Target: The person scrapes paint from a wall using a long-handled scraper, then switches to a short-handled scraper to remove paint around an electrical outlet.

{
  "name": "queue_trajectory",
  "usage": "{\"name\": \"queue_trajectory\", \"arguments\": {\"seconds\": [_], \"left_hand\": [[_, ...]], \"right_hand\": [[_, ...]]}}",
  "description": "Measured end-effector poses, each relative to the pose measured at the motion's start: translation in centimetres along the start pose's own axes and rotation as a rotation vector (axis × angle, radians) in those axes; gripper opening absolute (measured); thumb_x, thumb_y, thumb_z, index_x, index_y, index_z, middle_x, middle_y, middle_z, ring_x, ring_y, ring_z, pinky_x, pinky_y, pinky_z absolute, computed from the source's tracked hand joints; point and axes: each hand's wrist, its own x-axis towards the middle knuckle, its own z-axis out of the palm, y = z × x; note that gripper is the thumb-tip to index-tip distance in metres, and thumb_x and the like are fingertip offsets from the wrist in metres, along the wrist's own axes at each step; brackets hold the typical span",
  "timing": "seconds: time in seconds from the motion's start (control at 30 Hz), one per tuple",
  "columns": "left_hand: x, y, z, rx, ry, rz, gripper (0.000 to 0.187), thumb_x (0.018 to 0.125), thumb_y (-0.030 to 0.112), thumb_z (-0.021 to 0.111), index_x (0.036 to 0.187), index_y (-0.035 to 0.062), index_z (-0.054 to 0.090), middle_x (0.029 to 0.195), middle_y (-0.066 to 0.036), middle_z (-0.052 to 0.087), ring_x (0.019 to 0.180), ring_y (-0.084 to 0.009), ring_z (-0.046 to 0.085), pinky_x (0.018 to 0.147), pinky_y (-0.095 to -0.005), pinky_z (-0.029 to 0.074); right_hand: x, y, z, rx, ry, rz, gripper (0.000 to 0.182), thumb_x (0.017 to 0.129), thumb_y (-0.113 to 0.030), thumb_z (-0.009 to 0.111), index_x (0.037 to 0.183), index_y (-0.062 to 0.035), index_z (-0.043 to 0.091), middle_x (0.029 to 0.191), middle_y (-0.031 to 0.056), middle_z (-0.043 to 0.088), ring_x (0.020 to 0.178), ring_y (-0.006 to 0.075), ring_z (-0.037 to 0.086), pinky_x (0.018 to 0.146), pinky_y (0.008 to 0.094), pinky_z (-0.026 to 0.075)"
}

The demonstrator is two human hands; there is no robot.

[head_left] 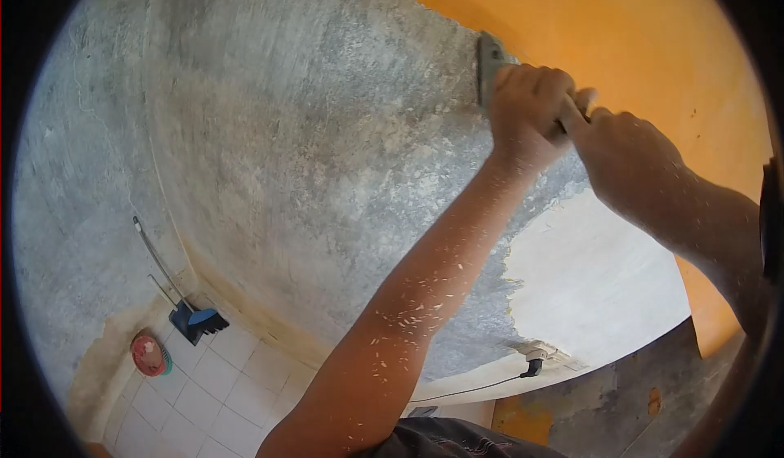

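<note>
A flat metal scraper [489, 62] lies with its blade against the wall, where bare grey plaster [327, 115] meets orange paint [621, 33]. My left hand [529, 108] is wrapped round the scraper close behind the blade. Behind it, my right hand [625, 151] grips the handle end, its fingers closed. Pale flakes are scattered over my left forearm. Below my hands a white patch [596, 266] with a ragged edge shows on the wall.
A blue broom [207, 319] and a dustpan [181, 317] lean in the lower left corner by a red basket [150, 354] on white floor tiles [204, 380]. A black plug [532, 367] with a cable sits in a wall socket low down.
</note>
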Motion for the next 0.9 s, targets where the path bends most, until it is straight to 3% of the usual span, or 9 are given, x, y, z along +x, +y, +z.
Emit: {"name": "queue_trajectory", "arguments": {"seconds": [0.27,0.37,0.43,0.53,0.7,0.73,0.9], "left_hand": [[-0.2,-0.6,0.9,0.002,-0.019,0.060,0.030,0.075,0.031,0.068,0.061,0.0144,0.047,0.049,0.002,0.044,0.047,-0.0159,0.047,0.059,-0.0345,0.038],[0.8,0.0,-0.1,-0.034,-0.057,-0.080,0.027,0.071,0.026,0.068,0.061,0.0138,0.047,0.054,-0.002,0.048,0.055,-0.0200,0.050,0.065,-0.0353,0.037],[0.9,1.6,0.2,-0.055,-0.059,-0.011,0.027,0.070,0.023,0.069,0.061,0.0127,0.045,0.057,-0.003,0.049,0.059,-0.0222,0.051,0.065,-0.0363,0.037],[0.5,1.6,0.7,-0.114,-0.023,-0.073,0.026,0.069,0.021,0.069,0.062,0.0123,0.045,0.056,-0.003,0.048,0.059,-0.0233,0.050,0.065,-0.0365,0.038],[-2.2,0.9,-1.2,0.016,-0.082,-0.048,0.029,0.069,0.022,0.072,0.061,0.0139,0.045,0.053,-0.001,0.045,0.051,-0.0212,0.048,0.061,-0.0332,0.036],[-2.4,1.8,-1.0,0.006,0.000,-0.075,0.030,0.069,0.020,0.072,0.061,0.0141,0.044,0.053,0.000,0.045,0.050,-0.0204,0.047,0.059,-0.0326,0.035],[-2.6,1.4,-0.9,-0.009,-0.001,-0.076,0.030,0.069,0.021,0.072,0.060,0.0139,0.043,0.054,0.001,0.044,0.051,-0.0208,0.046,0.061,-0.0340,0.034]], "right_hand": [[-0.1,-0.6,0.0,0.062,0.091,0.062,0.042,0.074,0.005,0.053,0.115,0.0022,0.045,0.076,0.0172,0.059,0.065,0.0278,0.063,0.058,0.0369,0.052],[-0.8,0.1,0.1,0.033,0.107,0.038,0.040,0.075,0.005,0.052,0.114,0.0030,0.046,0.077,0.0171,0.059,0.065,0.0280,0.063,0.058,0.0369,0.052],[-0.9,0.4,-0.4,0.001,0.138,0.020,0.039,0.075,0.004,0.052,0.114,0.0034,0.046,0.077,0.0171,0.059,0.065,0.0281,0.063,0.058,0.0369,0.052],[-1.4,0.1,-0.6,-0.048,0.046,0.098,0.035,0.075,0.003,0.052,0.110,0.0042,0.048,0.076,0.0172,0.059,0.065,0.0285,0.063,0.057,0.0366,0.052],[-1.1,-1.3,-0.1,0.003,-0.009,-0.039,0.042,0.075,0.001,0.053,0.116,0.0041,0.044,0.077,0.0189,0.060,0.064,0.0281,0.064,0.054,0.0365,0.052],[-1.1,-1.5,-0.3,0.001,-0.009,-0.044,0.042,0.075,0.001,0.053,0.116,0.0041,0.044,0.077,0.0189,0.060,0.064,0.0281,0.064,0.054,0.0365,0.052],[-1.5,-1.6,0.4,-0.028,-0.022,-0.050,0.039,0.079,-0.001,0.053,0.116,0.0071,0.044,0.078,0.0175,0.061,0.063,0.0274,0.064,0.052,0.0350,0.053]]}}
